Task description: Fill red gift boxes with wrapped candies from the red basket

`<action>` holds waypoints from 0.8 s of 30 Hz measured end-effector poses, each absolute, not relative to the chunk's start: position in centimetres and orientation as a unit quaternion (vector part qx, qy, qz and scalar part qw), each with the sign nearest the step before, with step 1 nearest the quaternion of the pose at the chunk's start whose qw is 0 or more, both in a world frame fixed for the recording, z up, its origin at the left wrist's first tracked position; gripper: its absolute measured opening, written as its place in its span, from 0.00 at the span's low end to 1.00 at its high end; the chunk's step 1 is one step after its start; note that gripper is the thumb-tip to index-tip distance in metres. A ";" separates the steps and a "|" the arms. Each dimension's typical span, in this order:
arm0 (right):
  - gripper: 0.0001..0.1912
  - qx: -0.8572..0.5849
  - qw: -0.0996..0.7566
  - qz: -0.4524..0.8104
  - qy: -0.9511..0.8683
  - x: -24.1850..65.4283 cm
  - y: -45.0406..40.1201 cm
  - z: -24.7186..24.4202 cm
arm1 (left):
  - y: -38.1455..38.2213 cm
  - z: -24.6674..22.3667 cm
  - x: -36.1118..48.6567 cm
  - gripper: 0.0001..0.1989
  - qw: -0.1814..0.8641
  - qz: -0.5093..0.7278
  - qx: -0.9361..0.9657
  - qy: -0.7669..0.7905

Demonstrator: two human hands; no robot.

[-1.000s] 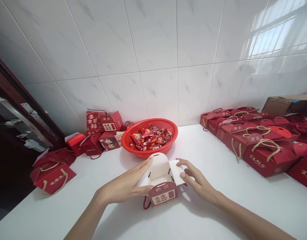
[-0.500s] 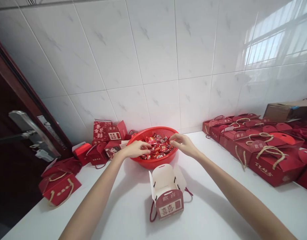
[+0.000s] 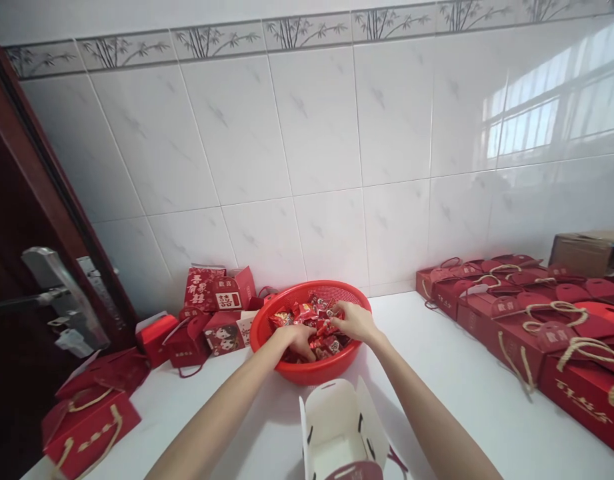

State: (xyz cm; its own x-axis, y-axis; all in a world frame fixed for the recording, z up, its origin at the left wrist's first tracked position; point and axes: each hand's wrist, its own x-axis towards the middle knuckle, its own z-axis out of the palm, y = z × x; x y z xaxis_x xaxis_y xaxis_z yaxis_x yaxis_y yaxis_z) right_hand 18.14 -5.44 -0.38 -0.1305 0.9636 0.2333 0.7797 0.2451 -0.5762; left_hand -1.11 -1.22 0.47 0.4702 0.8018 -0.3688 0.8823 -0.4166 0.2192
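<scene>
In the head view a red plastic basket (image 3: 311,380) holds many wrapped candies (image 3: 331,347), mostly red. My left hand (image 3: 297,341) reaches into its left front part, thumb and fingers apart among the candies. From the right, my right hand (image 3: 355,322) is in the basket with its fingers curled on red candies; the fingertips are partly hidden. In front of the basket stands an open gift box (image 3: 331,420), its white inside facing up and no candy visible in it. Its front is cut off by the lower edge of the view.
Rows of closed red gift boxes (image 3: 517,333) with rope handles line the right side. More red boxes (image 3: 184,340) stand at the left, near a dark door with a metal handle (image 3: 51,273). A cardboard box (image 3: 584,253) is at the far right. A tiled wall (image 3: 327,233) rises behind the table.
Both hands have moved down into the candies, the left one inward to the right. The view has tilted up, so the open box sits lower and is partly cut off.
</scene>
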 end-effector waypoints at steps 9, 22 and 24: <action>0.09 -0.579 0.323 0.217 -0.717 18.5 -5.6 0.1 | -1.8 1.3 -1.6 0.30 0.284 0.051 0.831 0.475; 0.14 -0.457 0.428 0.356 -0.693 18.3 -4.5 -1.1 | -3.4 2.7 -0.7 0.23 0.436 0.249 0.787 0.358; 0.12 -0.467 0.429 0.352 -0.688 18.2 -4.3 -1.1 | -3.5 2.8 -0.7 0.24 0.428 0.236 0.785 0.382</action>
